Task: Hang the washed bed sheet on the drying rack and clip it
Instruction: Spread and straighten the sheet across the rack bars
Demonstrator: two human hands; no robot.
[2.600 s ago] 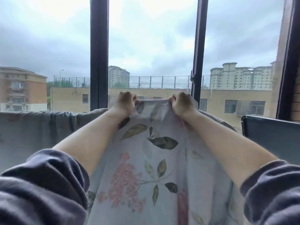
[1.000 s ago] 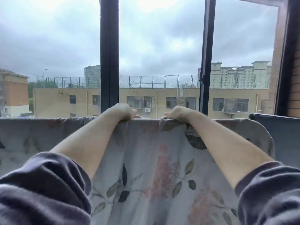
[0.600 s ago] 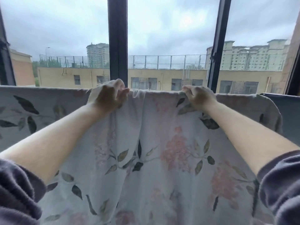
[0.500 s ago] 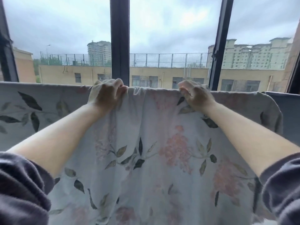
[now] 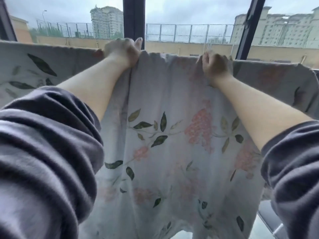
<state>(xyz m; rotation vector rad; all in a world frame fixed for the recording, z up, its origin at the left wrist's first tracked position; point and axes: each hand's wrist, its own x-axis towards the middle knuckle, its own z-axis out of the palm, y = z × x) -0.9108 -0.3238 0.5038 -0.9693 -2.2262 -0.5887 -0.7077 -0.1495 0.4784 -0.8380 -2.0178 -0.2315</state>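
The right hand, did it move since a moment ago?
Yes. The right hand was close to the slanted window post half a second ago; now it sits farther left of it, its grip shut on the bed sheet top edge.

I see through one wide-angle camera worn on the person's head, facing forward and slightly down along both outstretched forearms. It sits close: dark sleeves (image 5: 43, 161) fill the lower corners, and the bed sheet (image 5: 172, 135) hangs right in front. Beyond, it looks out through a window frame (image 5: 133, 18) at distant buildings. No second view overlaps.
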